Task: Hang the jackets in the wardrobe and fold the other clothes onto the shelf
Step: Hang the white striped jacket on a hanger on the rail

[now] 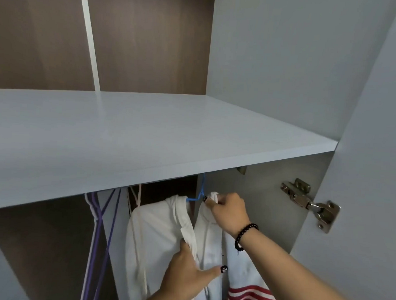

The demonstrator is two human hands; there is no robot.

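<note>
Both hands on the white jacket (163, 228): right hand (229, 211) pinching its collar, left hand (187, 275) gripping its front.

A shelf (147, 133) is set across the wardrobe, above the hanging space. Below it, empty hangers (102, 213) are hung at the left, a jacket (156, 230) on a hanger (200, 196) to their right. A door hinge (309, 201) is fixed farther right.

White jacket (160, 235) on blue hanger (200, 196) beneath the shelf (147, 135): your right hand (229, 211) pinches its collar, your left hand (190, 271) grips its front; purple hangers (101, 225) alongside.
</note>
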